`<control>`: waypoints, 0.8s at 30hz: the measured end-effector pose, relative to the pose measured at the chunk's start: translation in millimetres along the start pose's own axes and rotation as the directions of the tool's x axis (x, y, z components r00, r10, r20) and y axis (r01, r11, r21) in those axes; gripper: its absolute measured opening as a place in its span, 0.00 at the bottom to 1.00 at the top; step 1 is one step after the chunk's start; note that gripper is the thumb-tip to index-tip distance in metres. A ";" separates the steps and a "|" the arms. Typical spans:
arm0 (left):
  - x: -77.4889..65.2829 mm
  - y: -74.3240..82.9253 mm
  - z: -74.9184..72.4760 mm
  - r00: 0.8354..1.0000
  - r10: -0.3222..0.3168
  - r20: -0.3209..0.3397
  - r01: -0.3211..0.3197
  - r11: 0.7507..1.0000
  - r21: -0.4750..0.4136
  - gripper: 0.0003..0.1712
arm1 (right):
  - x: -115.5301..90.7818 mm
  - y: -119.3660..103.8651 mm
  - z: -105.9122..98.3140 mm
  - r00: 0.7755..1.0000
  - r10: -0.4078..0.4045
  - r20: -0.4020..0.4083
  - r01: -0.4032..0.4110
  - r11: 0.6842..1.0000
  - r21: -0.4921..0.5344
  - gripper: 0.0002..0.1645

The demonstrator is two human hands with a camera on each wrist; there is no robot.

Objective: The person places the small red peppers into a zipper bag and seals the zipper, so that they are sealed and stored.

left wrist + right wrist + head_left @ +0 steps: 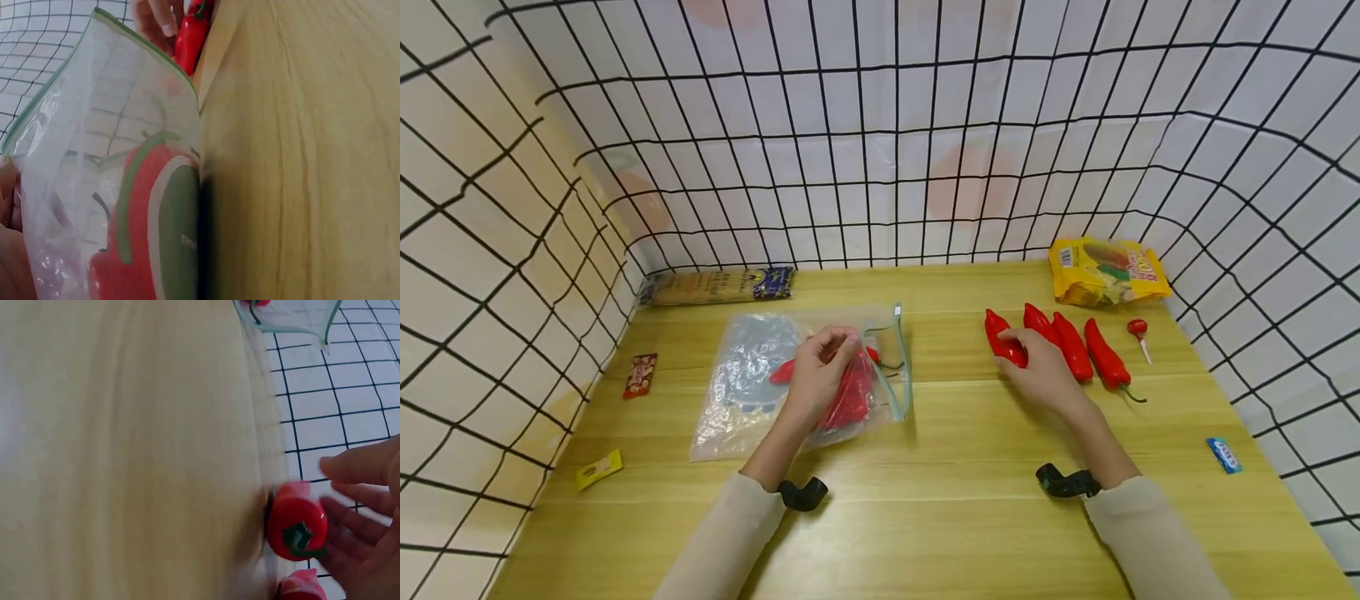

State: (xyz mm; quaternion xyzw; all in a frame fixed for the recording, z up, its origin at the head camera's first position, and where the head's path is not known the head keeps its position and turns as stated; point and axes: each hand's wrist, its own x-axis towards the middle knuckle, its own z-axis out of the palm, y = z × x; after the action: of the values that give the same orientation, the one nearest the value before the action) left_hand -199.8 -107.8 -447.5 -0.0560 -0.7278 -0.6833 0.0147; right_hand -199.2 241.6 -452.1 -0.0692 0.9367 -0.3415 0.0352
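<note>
A clear zip-lock bag (722,429) lies on the table with red peppers (784,372) inside it; its green-edged mouth faces right and gapes. My left hand (822,367) pinches the upper film of the bag near that mouth, and at the left edge of the left wrist view its fingers (7,187) show at the raised film. On the right, my right hand (1037,367) is over the leftmost loose red pepper (997,327). In the right wrist view, its spread fingers and thumb lie beside that pepper (294,515), not closed round it. Several more red peppers (1105,358) lie to its right.
A yellow snack packet (1108,271) and a red lollipop (1138,327) lie at the back right, a noodle pack (715,286) at the back left. Small wrapped sweets (640,375) lie near both sides. Black wire mesh (895,133) walls the table's back and sides.
</note>
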 end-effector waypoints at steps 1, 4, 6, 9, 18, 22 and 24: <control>-1.6 4.1 0.3 1.000 -0.003 0.006 0.003 1.000 0.003 0.13 | -0.2 -0.9 2.4 1.000 -0.010 0.001 0.010 1.000 0.001 0.27; -3.8 13.5 1.0 1.000 -0.001 0.016 0.001 1.000 0.005 0.13 | -1.6 -2.1 8.0 1.000 -0.030 -0.003 0.030 1.000 0.004 0.26; -2.2 13.2 1.6 1.000 0.004 0.016 -0.004 1.000 0.000 0.13 | -3.6 -2.0 9.9 0.999 -0.030 -0.014 0.030 1.000 -0.002 0.28; 5.3 -0.1 3.0 1.000 0.007 0.001 -0.007 1.000 -0.021 0.14 | -7.2 -1.2 9.7 1.000 -0.004 -0.010 0.004 1.000 -0.014 0.34; 9.2 -8.7 7.8 0.999 0.019 0.026 -0.018 0.999 -0.031 0.18 | -13.2 -4.7 11.4 0.995 0.017 0.094 -0.011 0.998 -0.066 0.35; 7.3 -8.1 5.6 0.999 0.036 0.015 -0.036 0.999 -0.004 0.18 | -14.3 -5.3 9.9 0.997 0.037 0.073 -0.038 0.999 0.001 0.31; 6.5 -7.5 4.9 0.999 0.035 0.009 -0.035 0.999 0.004 0.17 | -14.6 -6.4 7.6 0.997 0.042 0.058 -0.046 0.996 0.073 0.32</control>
State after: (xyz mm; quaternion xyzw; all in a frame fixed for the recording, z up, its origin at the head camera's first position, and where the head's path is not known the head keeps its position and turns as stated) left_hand -206.7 -103.0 -454.6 -0.0715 -0.7284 -0.6810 0.0236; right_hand -183.2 234.1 -453.5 -0.0567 0.9232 -0.3733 0.0719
